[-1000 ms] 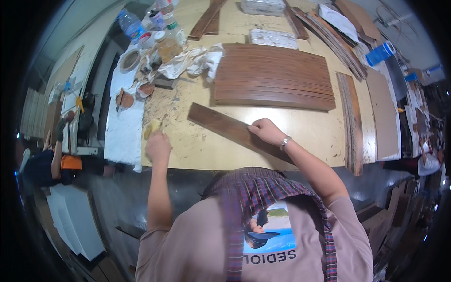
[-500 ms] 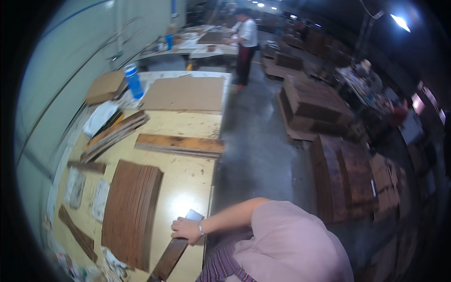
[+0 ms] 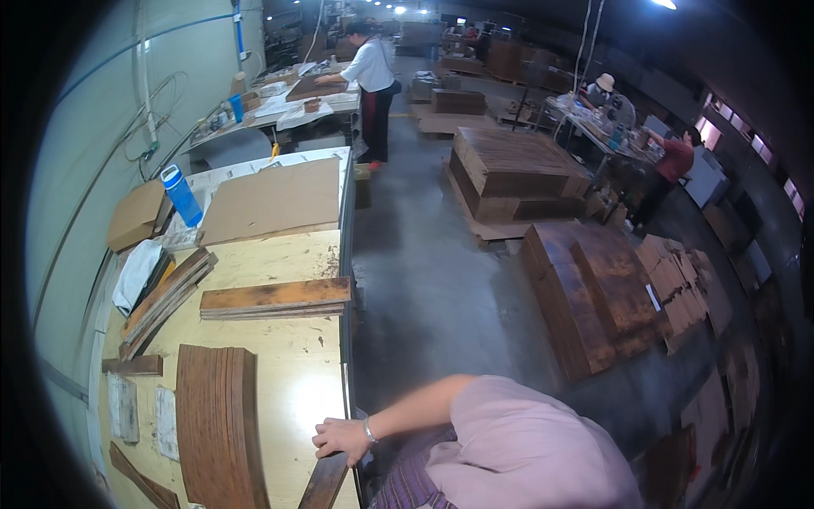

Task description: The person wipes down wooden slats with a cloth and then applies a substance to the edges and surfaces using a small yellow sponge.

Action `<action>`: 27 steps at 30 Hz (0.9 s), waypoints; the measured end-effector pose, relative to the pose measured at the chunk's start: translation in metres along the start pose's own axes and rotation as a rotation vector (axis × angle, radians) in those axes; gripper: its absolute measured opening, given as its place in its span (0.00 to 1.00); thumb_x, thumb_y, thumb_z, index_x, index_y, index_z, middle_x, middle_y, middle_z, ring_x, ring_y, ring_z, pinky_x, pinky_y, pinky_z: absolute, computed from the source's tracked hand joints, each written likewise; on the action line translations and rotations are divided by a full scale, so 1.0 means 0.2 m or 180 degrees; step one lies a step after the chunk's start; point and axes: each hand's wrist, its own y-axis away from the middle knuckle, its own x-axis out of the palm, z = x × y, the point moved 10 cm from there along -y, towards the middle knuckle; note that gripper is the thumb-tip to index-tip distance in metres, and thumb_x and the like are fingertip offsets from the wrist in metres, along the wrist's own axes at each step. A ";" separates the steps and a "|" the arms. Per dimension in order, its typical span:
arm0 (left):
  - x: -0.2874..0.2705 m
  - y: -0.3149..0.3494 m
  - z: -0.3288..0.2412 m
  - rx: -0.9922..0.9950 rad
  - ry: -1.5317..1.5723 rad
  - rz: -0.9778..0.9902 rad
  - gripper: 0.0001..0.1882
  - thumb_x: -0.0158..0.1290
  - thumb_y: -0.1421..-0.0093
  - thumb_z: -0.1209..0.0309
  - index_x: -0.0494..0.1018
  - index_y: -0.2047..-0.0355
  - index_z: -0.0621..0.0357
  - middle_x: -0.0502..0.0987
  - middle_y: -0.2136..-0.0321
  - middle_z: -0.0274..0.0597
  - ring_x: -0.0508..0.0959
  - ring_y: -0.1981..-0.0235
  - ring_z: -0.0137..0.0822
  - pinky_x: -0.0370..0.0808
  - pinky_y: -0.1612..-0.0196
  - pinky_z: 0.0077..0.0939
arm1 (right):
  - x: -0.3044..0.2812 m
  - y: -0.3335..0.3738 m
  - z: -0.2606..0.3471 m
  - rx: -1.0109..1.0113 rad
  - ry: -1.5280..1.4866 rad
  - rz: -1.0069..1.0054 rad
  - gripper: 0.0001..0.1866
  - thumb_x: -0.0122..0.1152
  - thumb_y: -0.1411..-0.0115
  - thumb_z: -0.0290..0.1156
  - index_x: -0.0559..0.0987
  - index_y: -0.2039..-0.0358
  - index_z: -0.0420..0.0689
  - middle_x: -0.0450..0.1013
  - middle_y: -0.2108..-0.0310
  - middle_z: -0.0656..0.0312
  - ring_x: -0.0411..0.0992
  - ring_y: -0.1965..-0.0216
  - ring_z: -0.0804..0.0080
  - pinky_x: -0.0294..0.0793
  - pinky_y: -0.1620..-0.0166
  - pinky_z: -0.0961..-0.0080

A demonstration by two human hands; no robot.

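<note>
Resting on the board (image 3: 325, 483) near an edge of the table (image 3: 288, 399), the right hand (image 3: 342, 437) shows its back; whether it grips, I cannot tell.

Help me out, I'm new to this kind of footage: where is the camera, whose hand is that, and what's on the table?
There is no machine here: a person works with bare hands. The view comes from a wide fisheye camera worn on that person's head, so straight edges bend near the rim. The right hand lies over one end of a dark board; whether it grips tightly can't be told. The left hand is out of view. On the table are a stack of brown boards, wood strips, a cardboard sheet and a blue bottle. Another person stands farther off.
</note>
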 end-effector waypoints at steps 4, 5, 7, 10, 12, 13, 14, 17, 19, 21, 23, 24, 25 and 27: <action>0.09 0.08 -0.16 0.0738 0.0278 -0.0323 0.09 0.54 0.46 0.76 0.81 0.68 0.68 0.79 0.69 0.61 0.77 0.65 0.58 0.73 0.58 0.51 | 0.03 -0.03 -0.04 -0.0239 -0.0100 -0.0025 0.35 0.74 0.73 0.44 0.76 0.59 0.48 0.65 0.62 0.60 0.63 0.57 0.59 0.64 0.55 0.63; 0.14 0.13 -0.28 0.0697 0.0134 -0.0224 0.10 0.54 0.46 0.75 0.81 0.67 0.68 0.80 0.69 0.60 0.77 0.65 0.58 0.73 0.58 0.51 | 0.05 -0.03 -0.05 -0.0248 -0.0130 -0.0069 0.36 0.74 0.74 0.44 0.76 0.59 0.48 0.65 0.62 0.61 0.63 0.57 0.59 0.64 0.55 0.63; 0.19 0.21 -0.44 0.0626 0.0044 -0.0200 0.10 0.54 0.46 0.74 0.81 0.67 0.68 0.79 0.69 0.60 0.77 0.65 0.58 0.73 0.59 0.51 | 0.04 -0.02 -0.07 -0.0245 -0.0198 -0.0136 0.37 0.73 0.74 0.44 0.75 0.58 0.48 0.64 0.62 0.61 0.63 0.56 0.58 0.64 0.55 0.63; 0.21 0.27 -0.57 0.0520 -0.0045 -0.0310 0.10 0.55 0.46 0.72 0.81 0.68 0.67 0.79 0.70 0.59 0.77 0.65 0.57 0.73 0.59 0.51 | 0.04 -0.01 -0.09 -0.0442 -0.0455 -0.0298 0.32 0.72 0.71 0.45 0.77 0.63 0.45 0.66 0.63 0.57 0.64 0.56 0.56 0.65 0.56 0.62; 0.21 0.29 -0.63 0.0421 -0.0105 -0.0438 0.11 0.55 0.45 0.70 0.81 0.68 0.66 0.79 0.70 0.58 0.77 0.65 0.57 0.73 0.59 0.51 | 0.11 -0.04 -0.14 -0.0523 -0.0828 -0.0191 0.28 0.72 0.68 0.47 0.79 0.67 0.44 0.66 0.62 0.56 0.64 0.55 0.56 0.65 0.54 0.62; 0.21 0.30 -0.65 0.0358 -0.0145 -0.0500 0.11 0.56 0.45 0.70 0.81 0.68 0.66 0.79 0.70 0.58 0.77 0.65 0.57 0.73 0.59 0.50 | 0.12 -0.06 -0.19 -0.0556 -0.0713 -0.0115 0.25 0.72 0.67 0.46 0.79 0.70 0.44 0.66 0.62 0.56 0.64 0.55 0.56 0.65 0.55 0.62; 0.20 0.32 -0.66 0.0279 -0.0198 -0.0565 0.11 0.56 0.45 0.69 0.81 0.68 0.65 0.79 0.70 0.58 0.77 0.65 0.57 0.73 0.60 0.50 | 0.11 -0.09 -0.21 -0.0619 -0.0618 -0.0019 0.23 0.72 0.66 0.46 0.80 0.72 0.44 0.66 0.62 0.56 0.64 0.55 0.56 0.65 0.55 0.62; 0.15 0.36 -0.63 0.0024 -0.0383 -0.0778 0.12 0.56 0.45 0.67 0.82 0.68 0.64 0.79 0.71 0.57 0.77 0.66 0.57 0.73 0.60 0.50 | 0.12 -0.10 -0.27 -0.0682 -0.0733 0.0188 0.13 0.69 0.60 0.42 0.84 0.77 0.47 0.70 0.66 0.57 0.67 0.56 0.57 0.67 0.57 0.62; 0.21 0.36 -0.73 0.0112 -0.0422 -0.0840 0.12 0.57 0.45 0.66 0.82 0.68 0.64 0.79 0.71 0.56 0.77 0.66 0.56 0.73 0.60 0.50 | 0.21 -0.12 -0.40 -0.0674 -0.0999 0.0328 0.12 0.69 0.59 0.41 0.85 0.76 0.49 0.72 0.69 0.59 0.68 0.57 0.58 0.68 0.57 0.62; 0.35 0.42 -0.76 0.0502 -0.0474 -0.0573 0.13 0.57 0.42 0.63 0.82 0.69 0.61 0.79 0.72 0.54 0.77 0.66 0.56 0.73 0.61 0.49 | 0.23 -0.15 -0.36 -0.0734 -0.0917 0.0281 0.11 0.69 0.58 0.41 0.86 0.75 0.49 0.74 0.71 0.59 0.70 0.58 0.59 0.69 0.57 0.62; 0.59 0.49 -0.84 0.0794 0.0008 0.0009 0.15 0.57 0.39 0.60 0.82 0.71 0.60 0.79 0.72 0.51 0.77 0.67 0.55 0.74 0.61 0.48 | 0.24 -0.16 -0.34 -0.0841 -0.0846 0.0249 0.12 0.67 0.56 0.41 0.87 0.74 0.49 0.75 0.72 0.56 0.72 0.62 0.57 0.71 0.60 0.60; 0.55 0.61 -1.06 0.0868 0.0641 -0.0628 0.17 0.55 0.37 0.58 0.81 0.72 0.59 0.78 0.73 0.50 0.77 0.68 0.54 0.74 0.62 0.46 | 0.24 -0.15 -0.38 -0.0882 -0.0805 0.0228 0.12 0.66 0.54 0.42 0.86 0.73 0.48 0.76 0.72 0.54 0.74 0.65 0.54 0.73 0.62 0.58; 0.56 0.61 -1.09 0.0861 0.0620 -0.0638 0.16 0.55 0.37 0.58 0.81 0.72 0.59 0.78 0.72 0.50 0.77 0.68 0.53 0.74 0.62 0.46 | 0.24 -0.14 -0.39 -0.0953 -0.0771 0.0220 0.13 0.65 0.53 0.42 0.86 0.73 0.48 0.77 0.72 0.51 0.75 0.68 0.52 0.75 0.65 0.56; 0.56 0.61 -1.08 0.0748 0.0578 -0.0711 0.16 0.56 0.37 0.59 0.81 0.73 0.58 0.79 0.72 0.50 0.77 0.68 0.53 0.74 0.62 0.45 | 0.21 -0.14 -0.35 -0.1043 -0.0917 0.0241 0.13 0.65 0.54 0.41 0.86 0.72 0.47 0.77 0.73 0.51 0.76 0.69 0.52 0.74 0.65 0.56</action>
